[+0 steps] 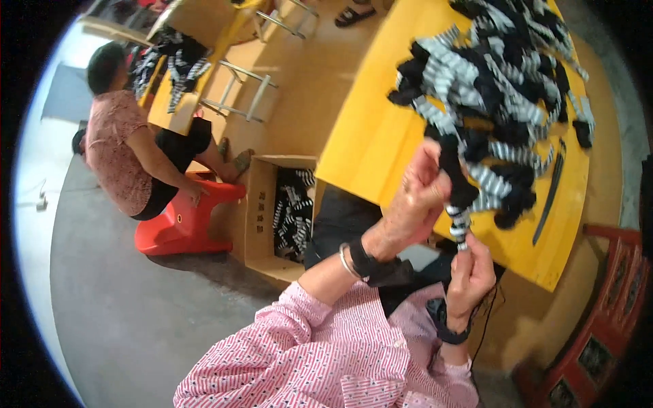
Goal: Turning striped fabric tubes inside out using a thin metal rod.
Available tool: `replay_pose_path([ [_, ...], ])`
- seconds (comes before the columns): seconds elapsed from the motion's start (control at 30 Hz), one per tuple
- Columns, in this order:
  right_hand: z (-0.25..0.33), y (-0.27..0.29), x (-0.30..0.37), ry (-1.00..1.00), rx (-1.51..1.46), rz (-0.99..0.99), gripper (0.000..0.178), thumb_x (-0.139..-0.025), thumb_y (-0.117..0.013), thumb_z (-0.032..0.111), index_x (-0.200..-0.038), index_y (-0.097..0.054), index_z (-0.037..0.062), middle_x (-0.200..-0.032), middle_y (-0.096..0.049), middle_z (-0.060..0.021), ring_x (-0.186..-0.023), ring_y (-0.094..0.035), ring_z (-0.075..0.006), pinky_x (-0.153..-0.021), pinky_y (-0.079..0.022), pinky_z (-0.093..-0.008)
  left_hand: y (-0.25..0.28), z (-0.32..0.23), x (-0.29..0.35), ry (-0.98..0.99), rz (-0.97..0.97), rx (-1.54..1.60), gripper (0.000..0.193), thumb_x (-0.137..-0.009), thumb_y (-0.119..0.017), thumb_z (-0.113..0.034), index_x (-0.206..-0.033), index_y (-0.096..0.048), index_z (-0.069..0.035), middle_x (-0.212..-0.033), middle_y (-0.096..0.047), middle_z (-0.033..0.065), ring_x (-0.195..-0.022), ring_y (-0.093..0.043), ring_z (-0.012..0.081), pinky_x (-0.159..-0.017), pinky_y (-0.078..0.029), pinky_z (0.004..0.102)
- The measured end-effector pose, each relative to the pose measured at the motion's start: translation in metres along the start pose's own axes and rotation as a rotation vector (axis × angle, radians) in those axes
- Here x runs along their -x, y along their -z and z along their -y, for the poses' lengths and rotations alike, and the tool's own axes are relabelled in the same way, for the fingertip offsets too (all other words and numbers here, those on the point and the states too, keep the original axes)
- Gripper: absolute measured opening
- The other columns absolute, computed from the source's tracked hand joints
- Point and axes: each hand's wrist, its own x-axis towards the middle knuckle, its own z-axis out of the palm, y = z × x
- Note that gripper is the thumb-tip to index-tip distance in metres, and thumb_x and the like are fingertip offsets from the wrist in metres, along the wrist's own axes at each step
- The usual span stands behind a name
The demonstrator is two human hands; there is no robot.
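Both hands work at the near edge of a yellow table (381, 136). Left hand (418, 197) is closed around the black upper part of a black-and-white striped sock (461, 204); right hand (469, 268) pinches the sock's lower striped end between thumb and fingertips. The sock hangs stretched between the two hands, just off the table edge, touching the near fringe of the sock pile (496, 88).

The pile is a loose heap of black and striped pieces covering the far right of the tabletop. A long dark flat strip (549, 194) lies on the table beside the pile. An open cardboard box (262, 204) stands on the floor to the left of the table, holding more striped socks. Beyond it another person (129, 149) sits on a red plastic stool (183, 221), facing away, at a second yellow table (204, 20) with its own striped heap. A metal stool frame (241, 92) stands between the two tables. Red carved furniture (605, 306) sits at lower right, cut off by the rim.

Left palm hides how the sock's top is gripped. The strip's make cannot be told. A sandalled foot (354, 13) shows at the top edge, the rest out of view.

Floor is grey concrete (122, 319); bright daylight at far left.
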Motion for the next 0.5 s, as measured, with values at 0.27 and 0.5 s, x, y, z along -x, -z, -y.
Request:
replay_pose_path([
  [0.27, 0.002, 0.023, -0.014, 0.009, 0.063, 0.030, 0.020, -0.080, -0.046, 0.000, -0.096, -0.058, 0.0007, -0.064, -0.050, -0.0009, -0.050, -0.038, -0.0062, -0.044, -0.029, -0.0197, -0.009, -0.041, -0.008, 0.168, 0.030, -0.213, 0.025, -0.081, -0.055, -0.010, -0.098, -0.038, -0.013, -0.073, -0.040, -0.0077, -0.058, -0.037, -0.0002, -0.048, -0.028, 0.0150],
  [0.5, 0.008, 0.019, -0.018, 0.105, 0.283, 0.087, 0.020, -0.080, -0.046, 0.002, -0.097, -0.058, 0.0007, -0.058, -0.048, -0.0022, -0.049, -0.040, -0.0085, -0.044, -0.031, -0.0216, 0.001, -0.046, -0.015, 0.137, -0.005, -0.399, 0.014, -0.082, -0.056, -0.015, -0.087, -0.044, -0.011, -0.070, -0.041, -0.0076, -0.054, -0.033, 0.0007, -0.046, -0.026, 0.0147],
])
